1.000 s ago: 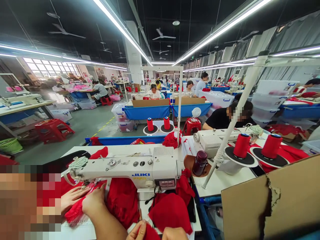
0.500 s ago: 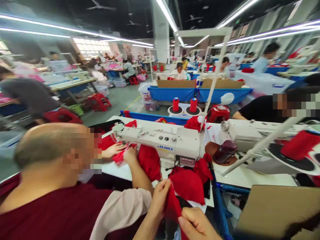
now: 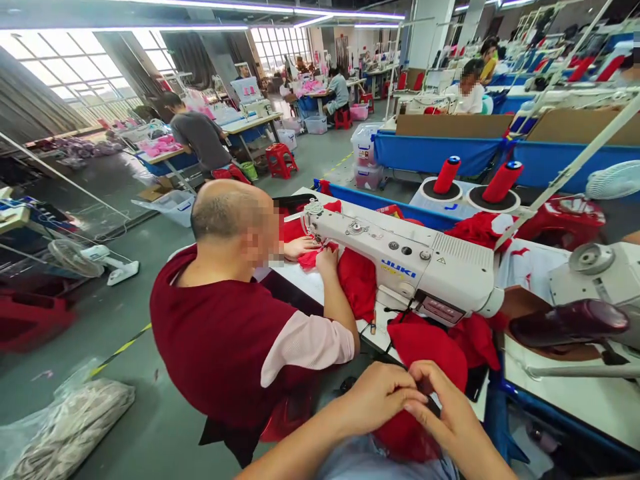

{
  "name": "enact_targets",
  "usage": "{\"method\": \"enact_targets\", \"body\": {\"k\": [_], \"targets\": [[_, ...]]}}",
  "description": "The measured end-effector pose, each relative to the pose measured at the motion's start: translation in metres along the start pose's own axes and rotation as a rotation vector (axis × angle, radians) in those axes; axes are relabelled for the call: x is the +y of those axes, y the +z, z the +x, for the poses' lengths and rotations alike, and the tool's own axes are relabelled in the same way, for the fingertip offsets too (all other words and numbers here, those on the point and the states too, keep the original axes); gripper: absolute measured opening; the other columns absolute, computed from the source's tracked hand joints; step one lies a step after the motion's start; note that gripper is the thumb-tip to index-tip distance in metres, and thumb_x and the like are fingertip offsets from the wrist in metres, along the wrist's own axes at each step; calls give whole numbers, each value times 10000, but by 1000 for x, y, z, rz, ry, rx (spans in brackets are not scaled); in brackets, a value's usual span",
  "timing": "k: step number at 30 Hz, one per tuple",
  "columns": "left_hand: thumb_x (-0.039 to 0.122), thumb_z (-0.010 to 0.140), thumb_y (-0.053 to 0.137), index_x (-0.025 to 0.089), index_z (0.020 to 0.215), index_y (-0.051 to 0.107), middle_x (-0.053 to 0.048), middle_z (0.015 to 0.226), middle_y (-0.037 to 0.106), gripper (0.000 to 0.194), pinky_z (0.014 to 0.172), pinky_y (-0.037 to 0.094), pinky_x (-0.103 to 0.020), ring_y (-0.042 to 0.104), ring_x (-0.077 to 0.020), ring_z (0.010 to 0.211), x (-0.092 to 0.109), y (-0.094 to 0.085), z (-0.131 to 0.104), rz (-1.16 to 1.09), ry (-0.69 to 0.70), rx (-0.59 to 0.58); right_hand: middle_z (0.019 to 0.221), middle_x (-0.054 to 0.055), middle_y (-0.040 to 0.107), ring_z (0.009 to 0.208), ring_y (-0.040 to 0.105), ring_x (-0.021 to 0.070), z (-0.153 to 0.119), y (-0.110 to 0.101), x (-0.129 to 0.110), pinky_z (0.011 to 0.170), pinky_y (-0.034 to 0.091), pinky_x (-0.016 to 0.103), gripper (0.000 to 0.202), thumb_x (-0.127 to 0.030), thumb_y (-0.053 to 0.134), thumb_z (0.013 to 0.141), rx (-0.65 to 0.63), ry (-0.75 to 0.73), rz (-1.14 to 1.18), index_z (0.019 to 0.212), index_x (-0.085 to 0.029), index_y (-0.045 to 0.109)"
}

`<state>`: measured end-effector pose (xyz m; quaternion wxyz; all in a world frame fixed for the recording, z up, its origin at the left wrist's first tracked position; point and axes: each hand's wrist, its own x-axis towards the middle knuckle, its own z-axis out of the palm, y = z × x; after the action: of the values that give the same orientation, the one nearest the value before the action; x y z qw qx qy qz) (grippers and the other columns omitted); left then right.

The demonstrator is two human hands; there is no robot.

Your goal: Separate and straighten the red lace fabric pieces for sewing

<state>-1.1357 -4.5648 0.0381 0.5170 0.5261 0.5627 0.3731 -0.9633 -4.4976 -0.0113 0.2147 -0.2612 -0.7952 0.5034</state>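
Observation:
In the head view, my left hand (image 3: 377, 397) and my right hand (image 3: 447, 410) meet over my lap, fingertips almost together. Both are closed on a piece of red cloth (image 3: 407, 437) that hangs beneath them. My fingers cover its upper edge, and a bit of something dark shows between them. Just beyond lies another red cloth piece (image 3: 430, 347) on the sewing table, below a white sewing machine (image 3: 400, 257). To my left, a co-worker in a dark red top (image 3: 215, 320) has both hands on red fabric (image 3: 310, 259) at the needle end of that machine.
Two red thread cones (image 3: 447, 175) stand behind the machine. At right are a second sewing machine (image 3: 600, 267) and a dark, shiny rounded object (image 3: 570, 327). A floor fan (image 3: 80, 260) and a plastic-wrapped bundle (image 3: 75, 433) are on the floor at left.
My view has swung left and down. My hands, apart before with the red cloth stretched between them, have come together over my lap. The co-worker's hands stay at the machine.

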Motion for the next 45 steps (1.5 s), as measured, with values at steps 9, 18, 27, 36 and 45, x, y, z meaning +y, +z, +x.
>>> {"method": "enact_targets", "body": {"k": [9,18,27,36,45], "targets": [[375,711,724,168,762,547,53,632,494,278,563,309,-226,410,-89,584,14,-13,-4,-269,-175,59,747,-3,533,669,513,148,12,0,-25,601,409,234,223,-371,581,902,13,-92,59,750,-214,539],[375,730,728,151,808,588,40,674,509,275,589,307,-224,419,-84,622,-3,-17,3,-346,-147,-65,620,-25,484,574,444,130,5,-5,-36,537,376,223,324,-422,528,908,60,68,173,670,-204,506],[525,745,662,170,943,604,-12,801,595,410,660,374,-255,519,-135,730,-25,-21,17,-422,-164,249,780,31,604,702,573,162,0,-14,-16,643,485,231,332,-526,590,842,490,176,270,760,-205,604],[682,655,661,171,922,575,18,739,542,583,609,332,-239,466,-120,689,-21,-9,21,-409,-268,258,768,21,615,664,581,149,0,-6,-20,620,495,213,242,-440,566,889,519,120,231,815,-216,618],[540,590,797,131,789,650,-9,714,616,479,653,365,-236,514,-115,663,-13,-4,29,-652,-285,237,751,10,564,649,538,147,-1,-5,-24,599,457,225,263,-445,538,904,444,127,251,781,-215,569]]}}
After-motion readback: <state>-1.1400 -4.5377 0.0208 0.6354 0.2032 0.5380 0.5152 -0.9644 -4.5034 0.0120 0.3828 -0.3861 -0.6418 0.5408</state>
